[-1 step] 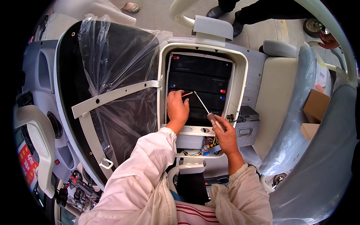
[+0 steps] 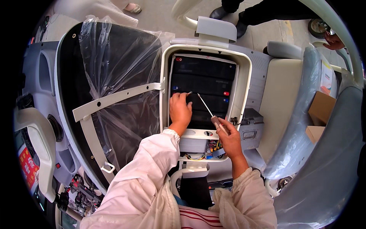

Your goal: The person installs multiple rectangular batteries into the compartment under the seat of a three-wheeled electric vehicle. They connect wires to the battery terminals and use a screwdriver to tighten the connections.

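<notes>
My left hand (image 2: 180,110) is closed over the black batteries, pinching a cable whose small metal ring end (image 2: 190,92) pokes out at the fingertips. The fingers hide most of this cable; its red part shows in the earlier picture. In my right hand (image 2: 230,138) is a screwdriver (image 2: 206,105) with a brownish handle. Its tip points up and left, a little right of the ring end and apart from it. Beneath both hands, several black batteries (image 2: 204,66) with red and blue terminal caps lie side by side in a cream-framed compartment (image 2: 249,76).
Left of the compartment, a hinged seat lid (image 2: 129,61) stands folded open under clear plastic. A perforated crossbar (image 2: 198,133) spans above coloured wires (image 2: 214,147). To the right are a grey box (image 2: 251,129), a beige seat (image 2: 280,91) and cardboard (image 2: 321,108). People stand at the far side.
My left hand's cable end has shifted slightly left, away from the screwdriver tip, and its red length no longer shows. My right hand is almost still.
</notes>
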The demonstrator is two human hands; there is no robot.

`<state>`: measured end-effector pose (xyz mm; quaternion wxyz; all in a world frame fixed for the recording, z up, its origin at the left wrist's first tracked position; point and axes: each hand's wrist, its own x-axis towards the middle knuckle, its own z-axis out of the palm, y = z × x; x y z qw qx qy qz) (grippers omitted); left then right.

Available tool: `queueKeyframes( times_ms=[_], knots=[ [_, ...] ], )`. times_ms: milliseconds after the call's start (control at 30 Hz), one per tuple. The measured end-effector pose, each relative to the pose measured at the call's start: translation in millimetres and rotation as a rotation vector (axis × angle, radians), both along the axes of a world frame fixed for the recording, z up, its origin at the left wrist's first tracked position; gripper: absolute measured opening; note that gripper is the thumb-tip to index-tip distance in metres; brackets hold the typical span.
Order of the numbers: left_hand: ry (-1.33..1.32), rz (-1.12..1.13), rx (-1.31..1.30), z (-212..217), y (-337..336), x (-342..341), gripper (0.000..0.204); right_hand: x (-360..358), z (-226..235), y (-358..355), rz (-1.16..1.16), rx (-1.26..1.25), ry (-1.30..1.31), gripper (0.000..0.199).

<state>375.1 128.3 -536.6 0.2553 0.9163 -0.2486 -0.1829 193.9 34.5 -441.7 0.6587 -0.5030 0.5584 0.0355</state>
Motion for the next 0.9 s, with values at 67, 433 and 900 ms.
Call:
queueKeyframes(
  times_ms=[67,433,900],
  knots=[
    [-0.020,-0.121,0.035,-8.3,3.0,5.4,0.031,-2.1,1.0,2.2,-0.002,-0.003,0.010,0.039],
    [-0.182,-0.326,0.121,-33.1,4.2,25.1,0.009,11.6,2.8,5.5,0.011,0.001,0.012,0.039],
    [0.680,0.242,-0.097,-35.4,8.0,51.8,0.018,40.0,13.8,9.1,0.104,-0.146,-0.066,0.040]
  ],
)
